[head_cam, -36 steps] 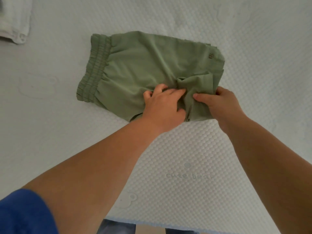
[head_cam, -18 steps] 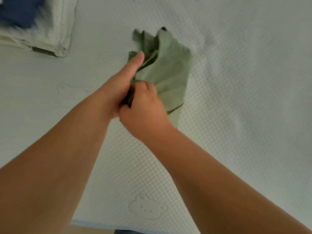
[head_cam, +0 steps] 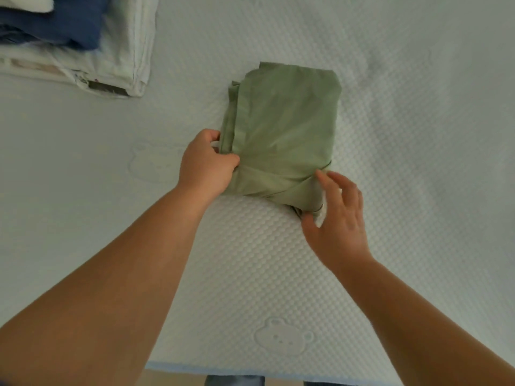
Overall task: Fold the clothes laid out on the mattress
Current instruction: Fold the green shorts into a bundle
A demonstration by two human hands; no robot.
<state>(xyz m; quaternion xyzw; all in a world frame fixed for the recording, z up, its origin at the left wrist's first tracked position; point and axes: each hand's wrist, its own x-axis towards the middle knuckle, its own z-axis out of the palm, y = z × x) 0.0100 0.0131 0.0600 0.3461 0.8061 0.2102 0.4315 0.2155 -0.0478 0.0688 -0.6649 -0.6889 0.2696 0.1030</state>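
A green garment (head_cam: 281,129) is seen folded into a compact packet on the white mattress (head_cam: 418,190), a little above the middle of the view. Its near left corner is gripped by the left hand (head_cam: 206,165): the fingers are curled closed around the fabric edge, with the thumb pressed on top of the cloth. The right hand (head_cam: 338,221) is placed at the near right corner of the packet, where the cloth is bunched; its fingers (head_cam: 348,190) are spread apart and loose, and only the thumb and the index fingertip are seen touching the fabric. Whether anything is pinched between them cannot be told.

In the upper left corner a stack of clothes (head_cam: 72,45) is lying on the mattress, well apart from the garment. A dark blue piece is laid on top and whitish pieces are under it. The stack is cut off by the top and left edges of the picture, so its full extent is not shown, and how many pieces it has cannot be counted. A small dark label at its near edge is too blurred to be read.

Two bear figures (head_cam: 282,337) are stamped into the mattress cover, one near the front edge and one, fainter, beside the left hand. The space between the stack and the garment is bare. The near lower edge of the packet is partly hidden by both hands, and both forearms are cut off by the bottom of the frame.
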